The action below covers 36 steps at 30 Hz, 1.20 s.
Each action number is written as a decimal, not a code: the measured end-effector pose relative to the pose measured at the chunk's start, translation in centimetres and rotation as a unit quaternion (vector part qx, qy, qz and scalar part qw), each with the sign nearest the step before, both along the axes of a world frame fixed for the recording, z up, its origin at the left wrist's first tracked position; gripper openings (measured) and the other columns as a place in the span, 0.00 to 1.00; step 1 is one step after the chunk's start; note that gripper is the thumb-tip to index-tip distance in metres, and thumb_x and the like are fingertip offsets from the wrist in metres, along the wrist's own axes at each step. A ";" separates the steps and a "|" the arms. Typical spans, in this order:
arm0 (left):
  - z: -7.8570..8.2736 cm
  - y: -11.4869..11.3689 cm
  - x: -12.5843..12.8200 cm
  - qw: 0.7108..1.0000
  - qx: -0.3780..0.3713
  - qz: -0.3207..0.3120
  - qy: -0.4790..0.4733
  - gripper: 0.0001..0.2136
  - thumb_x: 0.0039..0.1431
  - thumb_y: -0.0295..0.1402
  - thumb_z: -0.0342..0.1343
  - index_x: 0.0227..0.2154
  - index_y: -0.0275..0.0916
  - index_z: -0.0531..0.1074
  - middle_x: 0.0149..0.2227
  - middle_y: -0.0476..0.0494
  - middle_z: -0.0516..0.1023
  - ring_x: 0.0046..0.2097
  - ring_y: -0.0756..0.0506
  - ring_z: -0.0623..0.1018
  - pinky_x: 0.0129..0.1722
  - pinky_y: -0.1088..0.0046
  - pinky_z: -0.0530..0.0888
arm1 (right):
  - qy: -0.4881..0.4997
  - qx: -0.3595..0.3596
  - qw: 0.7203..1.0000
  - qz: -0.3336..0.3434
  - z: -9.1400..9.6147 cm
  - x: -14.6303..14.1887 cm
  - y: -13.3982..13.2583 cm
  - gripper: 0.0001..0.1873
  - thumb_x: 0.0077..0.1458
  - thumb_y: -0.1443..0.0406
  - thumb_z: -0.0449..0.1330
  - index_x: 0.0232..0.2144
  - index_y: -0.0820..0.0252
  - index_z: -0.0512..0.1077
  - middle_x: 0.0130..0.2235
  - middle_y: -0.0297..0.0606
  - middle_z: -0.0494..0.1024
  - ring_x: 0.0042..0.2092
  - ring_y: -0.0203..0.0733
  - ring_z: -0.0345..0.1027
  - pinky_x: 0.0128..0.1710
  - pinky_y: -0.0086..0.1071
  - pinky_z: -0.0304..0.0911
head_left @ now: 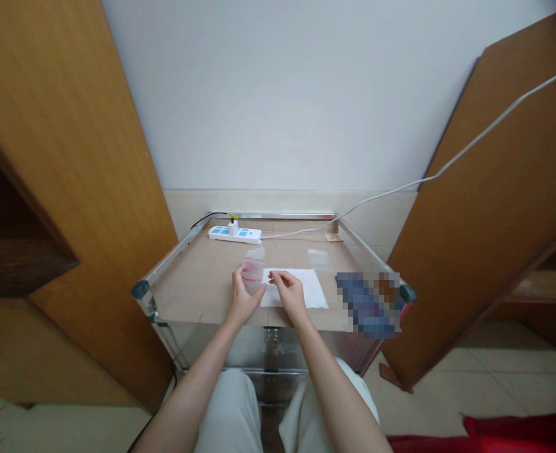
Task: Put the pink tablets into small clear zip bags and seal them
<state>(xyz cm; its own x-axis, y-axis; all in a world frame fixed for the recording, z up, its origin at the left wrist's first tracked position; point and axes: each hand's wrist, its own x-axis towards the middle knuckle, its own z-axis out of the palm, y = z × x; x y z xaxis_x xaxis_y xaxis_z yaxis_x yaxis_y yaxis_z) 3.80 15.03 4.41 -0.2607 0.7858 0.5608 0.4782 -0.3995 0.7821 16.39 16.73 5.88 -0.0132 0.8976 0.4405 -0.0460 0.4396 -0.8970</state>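
Observation:
My left hand (244,299) is curled round a small clear plastic bag (255,269) with pinkish-red lines across it, thumb on its right side and fingers on its left. Just to the right, my right hand (290,292) is closed in a pinch, its fingertips turned toward the bag. Whatever sits between those fingertips is too small to make out. Beneath and beside the right hand lies a white sheet of paper (316,290). Another clear plastic bag (319,258) rests flat on the cardboard-covered table top behind the sheet.
A white power strip (221,233) with a plug in it lies at the back left. Its white cable (372,199) runs off rightward. A pixelated dark blue item (365,302) lies at the right edge. Metal rails (367,257) border the table, with wooden furniture (112,207) on both sides.

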 end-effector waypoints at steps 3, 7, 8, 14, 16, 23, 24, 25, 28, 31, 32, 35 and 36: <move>0.5 1.1 -0.6 0.999 0.007 0.041 -0.027 0.25 0.42 0.36 0.54 0.44 0.40 0.54 0.46 0.42 0.60 0.47 0.46 0.63 0.46 0.68 0.60 | 0.008 -0.017 0.999 -0.038 -0.5 0.8 0.5 0.15 0.47 0.57 0.52 0.27 0.64 0.71 0.27 0.40 0.74 0.30 0.38 0.67 0.32 0.31 0.61; 2.5 4.2 -1.8 0.992 0.015 0.122 -0.012 0.24 0.41 0.38 0.55 0.43 0.40 0.56 0.43 0.43 0.61 0.46 0.45 0.64 0.47 0.67 0.60 | 0.011 -0.034 0.998 -0.050 -0.8 1.4 0.9 0.16 0.47 0.57 0.52 0.26 0.64 0.71 0.26 0.40 0.74 0.30 0.38 0.67 0.32 0.31 0.61; 3.1 5.1 -2.0 0.990 0.012 0.139 0.008 0.24 0.41 0.38 0.55 0.42 0.39 0.56 0.43 0.42 0.62 0.46 0.45 0.64 0.47 0.67 0.60 | 0.010 -0.037 0.998 -0.051 -0.8 1.5 0.9 0.16 0.47 0.57 0.52 0.25 0.64 0.71 0.25 0.40 0.74 0.29 0.38 0.67 0.32 0.31 0.61; 4.3 9.6 -2.2 0.963 -0.119 0.197 0.139 0.25 0.39 0.42 0.54 0.41 0.38 0.58 0.44 0.39 0.64 0.47 0.41 0.64 0.44 0.65 0.60 | -0.034 -0.025 0.997 -0.068 -0.6 1.7 0.9 0.15 0.47 0.58 0.51 0.24 0.63 0.71 0.25 0.39 0.74 0.29 0.38 0.66 0.31 0.30 0.60; 3.9 10.4 -2.0 0.955 -0.159 0.189 0.166 0.25 0.38 0.44 0.54 0.40 0.38 0.58 0.44 0.38 0.64 0.48 0.39 0.64 0.44 0.64 0.60 | -0.054 -0.011 0.996 -0.075 -0.7 1.7 0.9 0.15 0.48 0.58 0.50 0.25 0.62 0.71 0.26 0.39 0.74 0.30 0.38 0.66 0.31 0.30 0.60; 2.9 12.3 -1.8 0.933 -0.235 0.187 0.200 0.24 0.38 0.49 0.51 0.37 0.38 0.61 0.44 0.34 0.66 0.48 0.35 0.64 0.43 0.60 0.59 | -0.095 0.016 0.992 -0.081 -1.2 1.9 1.2 0.13 0.49 0.61 0.50 0.27 0.62 0.71 0.28 0.40 0.74 0.31 0.38 0.66 0.32 0.30 0.60; 2.9 12.4 -1.8 0.931 -0.242 0.180 0.205 0.25 0.38 0.50 0.50 0.37 0.38 0.62 0.44 0.33 0.66 0.48 0.35 0.63 0.43 0.59 0.59 | -0.097 0.015 0.992 -0.081 -1.2 1.9 1.3 0.13 0.49 0.61 0.50 0.27 0.62 0.71 0.28 0.40 0.74 0.31 0.38 0.66 0.33 0.30 0.60; 2.8 12.6 -1.8 0.929 -0.249 0.173 0.211 0.25 0.38 0.50 0.50 0.37 0.38 0.62 0.44 0.32 0.66 0.48 0.34 0.63 0.43 0.58 0.59 | -0.098 0.016 0.992 -0.082 -1.3 1.9 1.3 0.13 0.50 0.61 0.49 0.26 0.61 0.71 0.28 0.40 0.74 0.31 0.38 0.66 0.33 0.30 0.60; 2.6 12.8 -1.7 0.923 -0.272 0.158 0.222 0.26 0.37 0.53 0.49 0.36 0.38 0.65 0.43 0.31 0.68 0.48 0.33 0.64 0.43 0.55 0.58 | -0.104 0.022 0.991 -0.082 -1.3 1.9 1.4 0.13 0.50 0.61 0.49 0.26 0.61 0.71 0.28 0.40 0.74 0.31 0.39 0.65 0.33 0.30 0.60; 2.3 12.7 -1.6 0.918 -0.290 0.155 0.221 0.27 0.37 0.57 0.45 0.33 0.39 0.68 0.41 0.32 0.70 0.47 0.31 0.64 0.43 0.53 0.56 | -0.113 0.023 0.990 -0.083 -1.3 1.9 1.4 0.13 0.49 0.61 0.50 0.26 0.61 0.71 0.28 0.40 0.74 0.31 0.39 0.65 0.32 0.30 0.60; 2.3 12.7 -1.6 0.918 -0.293 0.153 0.218 0.28 0.38 0.58 0.44 0.32 0.40 0.69 0.41 0.32 0.70 0.47 0.30 0.64 0.44 0.52 0.55 | -0.115 0.023 0.989 -0.084 -1.3 1.9 1.4 0.13 0.49 0.61 0.50 0.26 0.61 0.72 0.28 0.40 0.74 0.31 0.39 0.65 0.32 0.30 0.60; 2.5 12.4 -1.7 0.926 -0.286 0.153 0.196 0.28 0.40 0.58 0.41 0.32 0.40 0.70 0.41 0.32 0.70 0.48 0.30 0.63 0.45 0.50 0.53 | -0.122 0.027 0.988 -0.088 -1.2 2.0 1.3 0.13 0.49 0.61 0.50 0.26 0.61 0.72 0.28 0.40 0.74 0.31 0.39 0.65 0.32 0.30 0.59; 2.6 12.2 -1.7 0.930 -0.278 0.154 0.185 0.28 0.41 0.57 0.40 0.32 0.41 0.71 0.42 0.33 0.69 0.48 0.30 0.62 0.45 0.50 0.52 | -0.124 0.028 0.988 -0.089 -1.2 2.0 1.3 0.13 0.49 0.61 0.50 0.25 0.60 0.72 0.28 0.40 0.74 0.31 0.39 0.65 0.32 0.29 0.59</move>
<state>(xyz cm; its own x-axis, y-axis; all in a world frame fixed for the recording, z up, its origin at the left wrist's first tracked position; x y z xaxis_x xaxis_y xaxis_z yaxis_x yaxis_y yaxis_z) 2.09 27.19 7.04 -0.3912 0.9013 0.1861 0.7801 0.2175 0.5867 18.35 17.98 4.66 0.0291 0.8696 0.4929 0.2544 0.4704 -0.8450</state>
